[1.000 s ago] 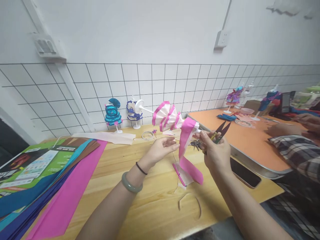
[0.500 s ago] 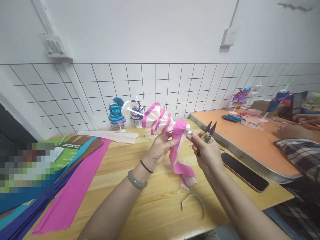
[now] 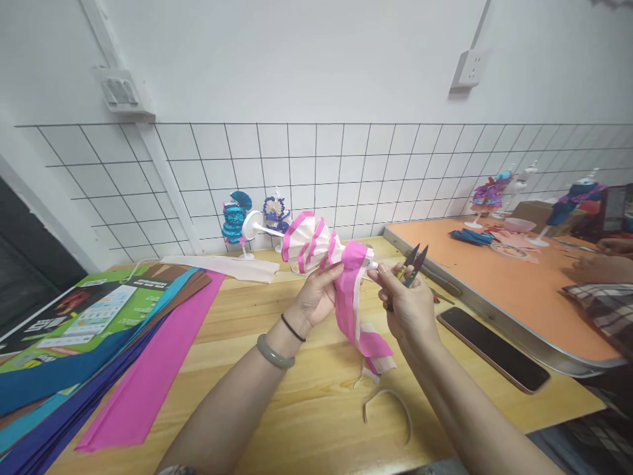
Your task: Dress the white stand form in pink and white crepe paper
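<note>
A small white dress form (image 3: 253, 225) lies tilted on its side above the table, its round base toward the left. Pleated white paper edged in pink makes its ruffled skirt (image 3: 310, 245). My left hand (image 3: 316, 300) is closed around its bodice, fingers partly hidden behind. From the bodice a long pink and white paper strip (image 3: 350, 303) hangs down, its lower end folded near the tabletop. My right hand (image 3: 410, 300) pinches the form's neck end between thumb and finger. Thread snips (image 3: 418, 264) are tucked in that same hand, dark blades pointing up.
Pink paper (image 3: 153, 363) and blue and brown sheets lie left, over a green printed sheet (image 3: 99, 316). Two dressed forms (image 3: 237, 221) stand by the wall. A phone (image 3: 494, 349) and a cord (image 3: 408, 415) lie nearer. At right, an orange table (image 3: 494, 284) holds more forms; another person's hand (image 3: 601, 267) rests there.
The view has shifted a little to the left. My left fingers have moved on the bodice, and the hanging strip now falls straighter and wider. Both hands keep their hold.
</note>
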A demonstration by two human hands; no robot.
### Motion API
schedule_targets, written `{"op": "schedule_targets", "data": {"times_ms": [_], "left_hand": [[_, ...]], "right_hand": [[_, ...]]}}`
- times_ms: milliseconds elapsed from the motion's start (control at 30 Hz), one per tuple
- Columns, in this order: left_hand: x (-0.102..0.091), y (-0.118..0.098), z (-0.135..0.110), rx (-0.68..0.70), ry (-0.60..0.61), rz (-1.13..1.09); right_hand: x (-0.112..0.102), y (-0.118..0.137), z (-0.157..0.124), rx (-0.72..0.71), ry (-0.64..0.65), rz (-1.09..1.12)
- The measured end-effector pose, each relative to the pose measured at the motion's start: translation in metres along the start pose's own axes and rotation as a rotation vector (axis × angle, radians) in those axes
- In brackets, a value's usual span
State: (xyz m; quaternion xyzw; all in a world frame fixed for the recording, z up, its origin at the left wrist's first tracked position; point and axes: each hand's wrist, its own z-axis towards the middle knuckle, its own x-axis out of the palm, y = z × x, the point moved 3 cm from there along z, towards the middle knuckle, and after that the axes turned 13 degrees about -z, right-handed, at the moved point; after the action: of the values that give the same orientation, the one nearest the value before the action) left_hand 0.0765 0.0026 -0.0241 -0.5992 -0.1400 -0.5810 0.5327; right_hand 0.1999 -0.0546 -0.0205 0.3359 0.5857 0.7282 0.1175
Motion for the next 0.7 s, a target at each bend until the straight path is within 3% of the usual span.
{"op": "schedule_targets", "data": {"times_ms": [400, 533, 700], "left_hand": [[-0.004, -0.003, 0.001, -0.025, -0.011, -0.037], [-0.005, 0.000, 0.000, -0.099, 0.009, 0.052], [-0.007, 0.008, -0.004, -0.271, 0.044, 0.251]], "right_hand": [[0.005, 0.003, -0.001, -0.036, 0.000, -0.017], [0.002, 0.006, 0.005, -0.075, -0.035, -0.059], [-0.003, 0.012, 0.007, -0.224, -0.092, -0.180]]}}
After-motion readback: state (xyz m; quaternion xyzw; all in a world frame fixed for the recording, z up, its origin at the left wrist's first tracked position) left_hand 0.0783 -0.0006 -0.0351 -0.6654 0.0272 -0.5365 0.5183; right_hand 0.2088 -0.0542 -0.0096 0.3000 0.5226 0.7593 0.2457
